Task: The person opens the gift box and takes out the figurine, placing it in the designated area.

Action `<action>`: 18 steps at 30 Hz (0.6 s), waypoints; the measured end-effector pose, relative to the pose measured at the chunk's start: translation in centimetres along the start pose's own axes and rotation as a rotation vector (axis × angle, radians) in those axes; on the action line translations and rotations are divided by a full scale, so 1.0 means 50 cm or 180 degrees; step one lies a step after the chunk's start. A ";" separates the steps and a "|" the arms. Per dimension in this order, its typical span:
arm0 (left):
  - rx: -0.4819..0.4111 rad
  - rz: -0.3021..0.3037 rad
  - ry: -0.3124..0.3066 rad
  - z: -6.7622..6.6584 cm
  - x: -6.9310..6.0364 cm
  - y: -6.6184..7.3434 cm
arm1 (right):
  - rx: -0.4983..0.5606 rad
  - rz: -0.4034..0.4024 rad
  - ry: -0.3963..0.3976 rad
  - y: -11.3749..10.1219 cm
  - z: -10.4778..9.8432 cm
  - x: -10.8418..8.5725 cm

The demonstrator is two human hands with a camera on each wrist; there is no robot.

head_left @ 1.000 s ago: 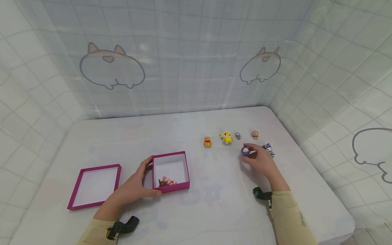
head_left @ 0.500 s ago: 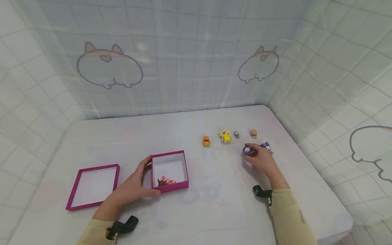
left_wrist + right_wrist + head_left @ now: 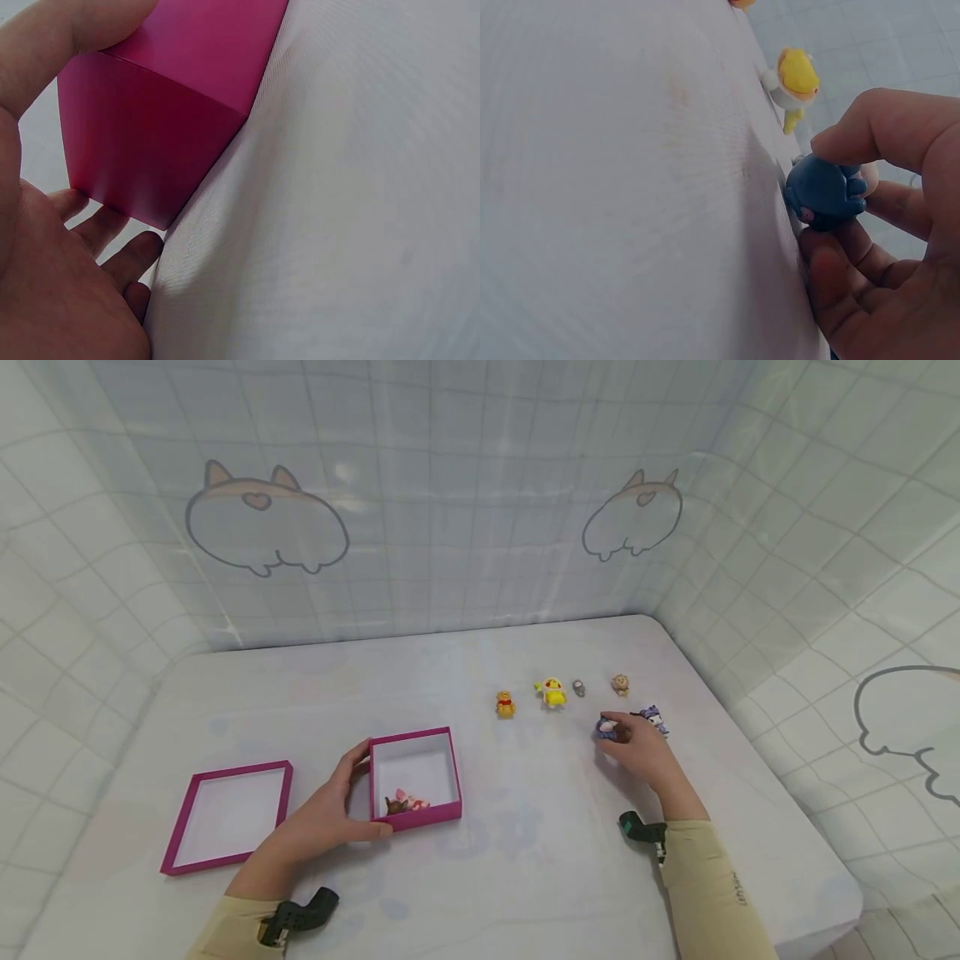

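My left hand (image 3: 335, 808) grips the near-left corner of a square magenta box (image 3: 417, 817) with a white inside. In the left wrist view the thumb (image 3: 105, 22) lies on one side of the box and the fingertips touch another. Inside the box, near its front wall, lie a pink figurine (image 3: 412, 801) and a small brown one (image 3: 395, 807). At the right, my right hand (image 3: 643, 753) pinches a blue toy figurine (image 3: 817, 187) between thumb and fingers, at or just above the table. Something brown shows between those fingers in the head view; its kind is unclear.
Left of the box lies its magenta-rimmed lid (image 3: 232, 817). Behind the right hand stand an orange bear figurine (image 3: 505, 704), a yellow one (image 3: 552, 692), a small grey one (image 3: 578, 687) and a tan one (image 3: 620, 684). A purple-and-white figurine (image 3: 654, 720) sits beside the right hand.
The blue figurine has shifted slightly to the right and turned a little in my right hand's fingers. My left hand keeps hold of the box. The whole view has drifted slightly.
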State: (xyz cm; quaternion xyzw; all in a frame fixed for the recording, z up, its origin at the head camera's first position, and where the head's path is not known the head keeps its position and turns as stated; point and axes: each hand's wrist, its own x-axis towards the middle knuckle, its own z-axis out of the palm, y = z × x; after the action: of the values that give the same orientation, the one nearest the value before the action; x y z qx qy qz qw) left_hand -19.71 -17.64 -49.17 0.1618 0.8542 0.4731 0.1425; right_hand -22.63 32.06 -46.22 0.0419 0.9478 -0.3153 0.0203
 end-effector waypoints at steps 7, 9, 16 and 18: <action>-0.0020 0.0003 -0.0004 0.001 0.000 -0.001 | -0.0057 0.0109 -0.0024 0.000 -0.006 -0.002; -0.0024 -0.0002 -0.0002 0.001 0.000 -0.001 | -0.0112 0.0147 0.0006 -0.001 -0.008 -0.004; -0.0043 0.0009 0.0012 0.002 0.001 -0.002 | -0.0288 0.0143 0.0135 -0.002 -0.018 -0.011; -0.0052 0.0010 0.0010 0.003 0.001 -0.003 | -0.0311 0.0142 0.0156 -0.002 -0.021 -0.013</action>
State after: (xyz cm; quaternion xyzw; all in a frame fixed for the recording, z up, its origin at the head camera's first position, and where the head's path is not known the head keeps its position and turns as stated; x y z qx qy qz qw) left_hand -19.71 -17.59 -49.35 0.1611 0.8503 0.4806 0.1418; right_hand -21.98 32.54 -45.28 0.0697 0.9612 -0.2669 0.0061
